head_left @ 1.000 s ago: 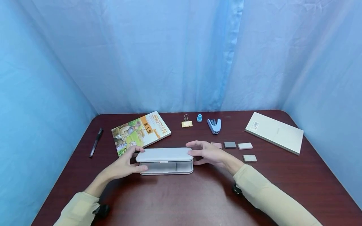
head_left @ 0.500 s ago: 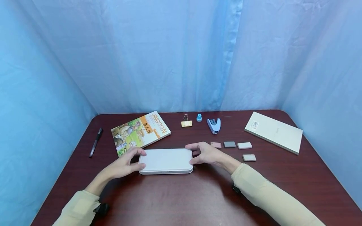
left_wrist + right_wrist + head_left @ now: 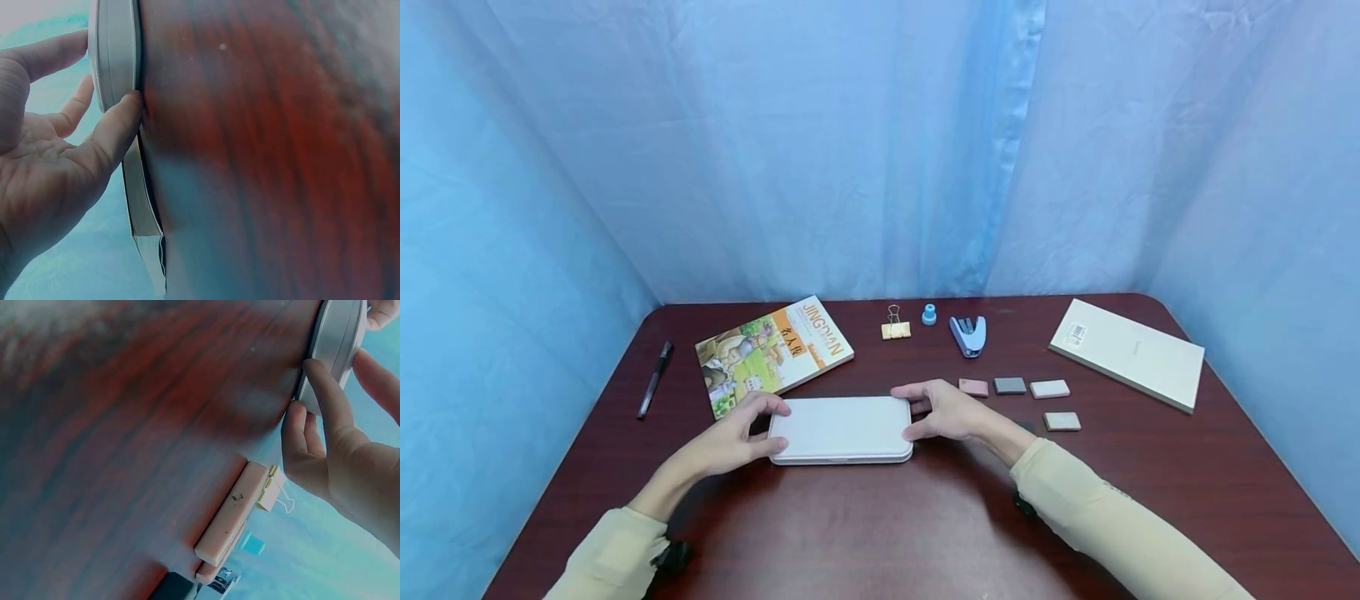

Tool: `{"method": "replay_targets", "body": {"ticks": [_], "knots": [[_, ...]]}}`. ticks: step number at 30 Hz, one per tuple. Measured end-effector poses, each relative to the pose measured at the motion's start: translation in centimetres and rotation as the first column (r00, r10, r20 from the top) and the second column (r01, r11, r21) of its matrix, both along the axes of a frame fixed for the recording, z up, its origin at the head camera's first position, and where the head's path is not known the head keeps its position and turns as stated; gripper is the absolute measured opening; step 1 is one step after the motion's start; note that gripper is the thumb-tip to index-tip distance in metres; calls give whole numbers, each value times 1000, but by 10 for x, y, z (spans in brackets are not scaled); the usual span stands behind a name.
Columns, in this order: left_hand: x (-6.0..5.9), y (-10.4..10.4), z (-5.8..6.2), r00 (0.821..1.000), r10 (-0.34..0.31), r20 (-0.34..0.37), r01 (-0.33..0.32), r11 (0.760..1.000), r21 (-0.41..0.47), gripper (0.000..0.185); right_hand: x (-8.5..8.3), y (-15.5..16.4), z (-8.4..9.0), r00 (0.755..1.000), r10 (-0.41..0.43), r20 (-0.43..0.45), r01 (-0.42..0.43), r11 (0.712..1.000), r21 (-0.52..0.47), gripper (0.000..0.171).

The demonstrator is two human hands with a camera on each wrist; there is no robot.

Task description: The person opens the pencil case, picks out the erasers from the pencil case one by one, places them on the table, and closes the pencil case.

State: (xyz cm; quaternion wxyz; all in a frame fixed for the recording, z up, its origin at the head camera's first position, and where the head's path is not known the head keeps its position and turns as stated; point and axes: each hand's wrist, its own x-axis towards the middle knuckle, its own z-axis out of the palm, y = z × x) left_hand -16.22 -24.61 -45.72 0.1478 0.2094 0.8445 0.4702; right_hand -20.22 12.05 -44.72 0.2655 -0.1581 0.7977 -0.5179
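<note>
White case (image 3: pixel 841 428) is gripped at both ends by left hand (image 3: pixel 733 437) and right hand (image 3: pixel 946 411); even downward pressure is advised.

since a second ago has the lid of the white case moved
Yes. The lid of the white case has come down shut; it stood raised before, its far edge toward the picture book.

Head camera looks forward and down from above the near table edge, wide enough to take in both hands gripping the case (image 3: pixel 841 429) by its ends. Left wrist camera sits close behind the left hand (image 3: pixel 50 162), low at table level, facing the case's left end (image 3: pixel 115 53); right wrist camera likewise faces the right hand (image 3: pixel 340 444). All three views share the case.
</note>
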Motion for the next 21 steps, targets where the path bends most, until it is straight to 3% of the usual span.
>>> {"method": "replay_targets", "body": {"ticks": [10, 14, 17, 19, 21], "knots": [[-2, 2, 2, 1000, 0, -2, 0, 1000, -13, 45, 0, 3, 1, 1000, -2, -4, 2, 1000, 12, 68], [-5, 3, 9, 999, -13, -37, 9, 995, -97, 46, -3, 3, 3, 1000, 17, -6, -17, 1000, 1, 70], [-8, 6, 21, 991, -40, -126, 13, 978, -208, 50, -4, 7, 10, 998, 55, -21, -56, 998, -25, 67], [-9, 9, 31, 977, -51, -208, -7, 963, -271, 56, -4, 13, 16, 987, 90, -133, -91, 996, 3, 60], [-9, 12, 40, 944, -50, -325, -61, 945, -322, 61, -2, 23, 26, 936, 112, -334, -91, 993, 77, 51]]}}
